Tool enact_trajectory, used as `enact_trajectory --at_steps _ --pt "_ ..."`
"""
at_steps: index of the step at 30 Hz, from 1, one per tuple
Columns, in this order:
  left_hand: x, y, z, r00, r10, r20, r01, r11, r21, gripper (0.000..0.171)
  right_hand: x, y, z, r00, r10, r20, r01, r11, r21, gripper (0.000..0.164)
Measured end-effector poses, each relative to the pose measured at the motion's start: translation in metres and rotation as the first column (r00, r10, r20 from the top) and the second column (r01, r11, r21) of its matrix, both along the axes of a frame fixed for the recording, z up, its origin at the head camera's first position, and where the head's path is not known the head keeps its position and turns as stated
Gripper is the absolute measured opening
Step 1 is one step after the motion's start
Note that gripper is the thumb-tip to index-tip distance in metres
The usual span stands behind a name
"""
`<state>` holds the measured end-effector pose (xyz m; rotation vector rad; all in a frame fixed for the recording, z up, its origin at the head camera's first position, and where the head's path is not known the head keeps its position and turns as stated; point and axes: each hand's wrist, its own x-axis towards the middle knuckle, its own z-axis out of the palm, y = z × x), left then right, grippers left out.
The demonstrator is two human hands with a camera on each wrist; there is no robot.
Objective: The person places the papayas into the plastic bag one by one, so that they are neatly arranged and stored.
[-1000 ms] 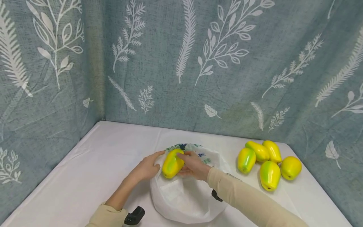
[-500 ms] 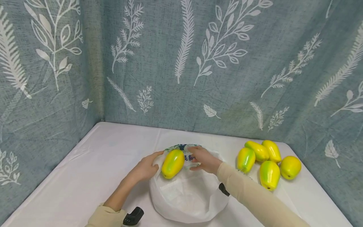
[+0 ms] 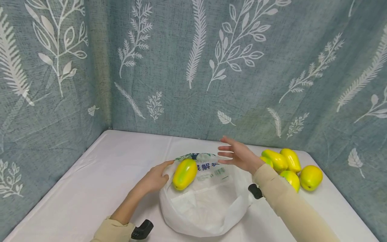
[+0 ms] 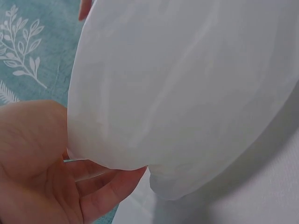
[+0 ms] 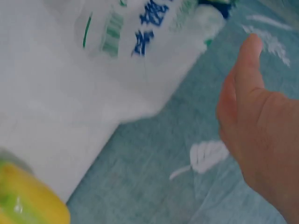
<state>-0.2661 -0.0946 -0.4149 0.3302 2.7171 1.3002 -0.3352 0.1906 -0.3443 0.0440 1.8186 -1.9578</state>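
Observation:
A white plastic bag with green and blue print stands on the table with its mouth spread wide. One yellow-green papaya lies inside it, against the left side. My left hand holds the bag's left edge; in the left wrist view its curled fingers meet the plastic. My right hand hovers past the bag's back right rim, fingers spread and nothing in them. Several more papayas sit in a cluster at the right, partly hidden by my right forearm.
The table has a white cover. A blue-green curtain with white leaf prints hangs behind and along both sides. Black wrist mounts show under both sleeves.
My right hand has let go of the papaya in the bag and moved right, out over the rim towards the other papayas. My left hand stays at the bag's edge.

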Motion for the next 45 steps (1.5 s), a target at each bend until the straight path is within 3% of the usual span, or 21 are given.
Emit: enact_trajectory --at_steps 7,19,28,38,45 --pt "-0.002 -0.003 -0.003 1.0 0.004 -0.001 -0.004 1.0 -0.009 0.052 0.002 0.036 0.011 0.999 -0.023 -0.023 0.021 0.995 -0.095 0.066" --pt "-0.001 -0.005 -0.001 1.0 0.009 -0.003 -0.009 1.0 -0.002 0.053 0.011 0.094 0.022 0.995 -0.095 -0.026 0.091 0.989 -0.119 0.077" --pt "-0.002 -0.005 -0.002 1.0 0.001 -0.004 -0.001 1.0 -0.008 0.053 0.022 0.137 0.016 0.989 -0.145 -0.013 0.14 0.975 -0.172 0.078" --pt "-0.004 -0.005 -0.002 1.0 -0.004 0.001 0.004 1.0 -0.025 0.053 0.035 0.179 0.006 0.971 -0.238 0.0 0.237 0.967 -0.09 0.087" --pt "-0.002 -0.004 -0.001 1.0 -0.003 0.008 0.003 1.0 -0.023 0.053 0.047 0.207 -0.003 0.945 -0.319 0.068 0.325 0.936 -0.135 0.053"
